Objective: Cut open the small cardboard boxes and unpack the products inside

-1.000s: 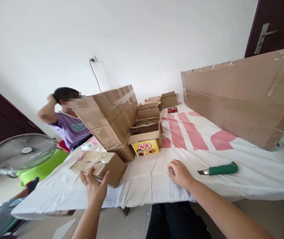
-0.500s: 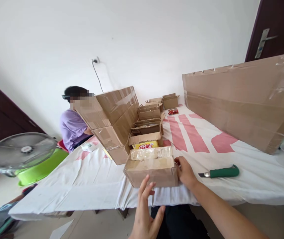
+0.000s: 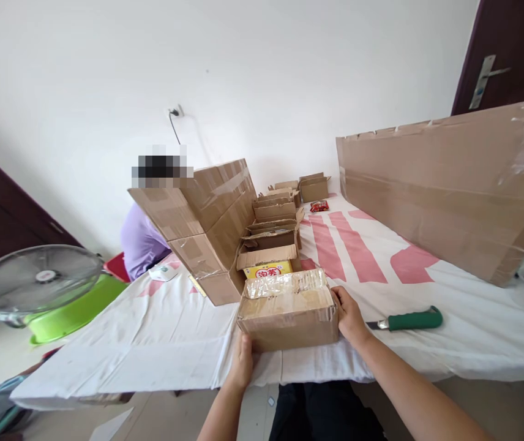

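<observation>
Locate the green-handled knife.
In the head view, the green-handled utility knife lies on the white tablecloth, just right of the right hand holding the small taped cardboard box.

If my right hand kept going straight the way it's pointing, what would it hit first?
The taped cardboard box. Your right hand rests against its right end, so it would likely just push that box leftward.

A home room used for packing: cardboard boxes crowd a cloth-covered table.
</observation>
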Motion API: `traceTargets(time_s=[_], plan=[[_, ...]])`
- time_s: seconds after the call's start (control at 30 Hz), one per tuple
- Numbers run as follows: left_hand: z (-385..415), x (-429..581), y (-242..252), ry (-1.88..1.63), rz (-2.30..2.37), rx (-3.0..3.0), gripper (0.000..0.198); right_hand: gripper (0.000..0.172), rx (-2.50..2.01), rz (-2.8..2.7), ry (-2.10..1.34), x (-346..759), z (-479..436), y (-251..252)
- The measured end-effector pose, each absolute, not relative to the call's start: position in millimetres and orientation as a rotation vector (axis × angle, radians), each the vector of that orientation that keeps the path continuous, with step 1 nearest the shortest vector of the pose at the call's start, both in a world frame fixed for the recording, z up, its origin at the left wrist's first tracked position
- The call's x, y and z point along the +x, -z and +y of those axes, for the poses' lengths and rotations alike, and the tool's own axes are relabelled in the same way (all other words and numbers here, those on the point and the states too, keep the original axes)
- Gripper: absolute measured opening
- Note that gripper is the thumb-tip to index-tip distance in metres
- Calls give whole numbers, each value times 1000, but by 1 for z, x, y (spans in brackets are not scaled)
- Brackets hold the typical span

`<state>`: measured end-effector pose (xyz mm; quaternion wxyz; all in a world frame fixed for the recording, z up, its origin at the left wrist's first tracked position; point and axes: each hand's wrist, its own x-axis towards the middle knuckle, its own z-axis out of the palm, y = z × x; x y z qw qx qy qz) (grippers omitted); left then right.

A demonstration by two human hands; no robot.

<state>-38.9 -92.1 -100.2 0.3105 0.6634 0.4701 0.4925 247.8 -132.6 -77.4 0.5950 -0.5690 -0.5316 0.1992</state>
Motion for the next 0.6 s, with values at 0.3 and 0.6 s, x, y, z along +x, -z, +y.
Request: traceTargets(time_s=[0.3, 0.6], plan=[[-96, -35, 73, -1198, 1101, 1793, 110, 34, -1380, -1266, -472, 254, -128, 83], [-91, -45, 81, -1033, 866, 1803, 112, 21, -1653, -1546, -273, 353, -206, 57]])
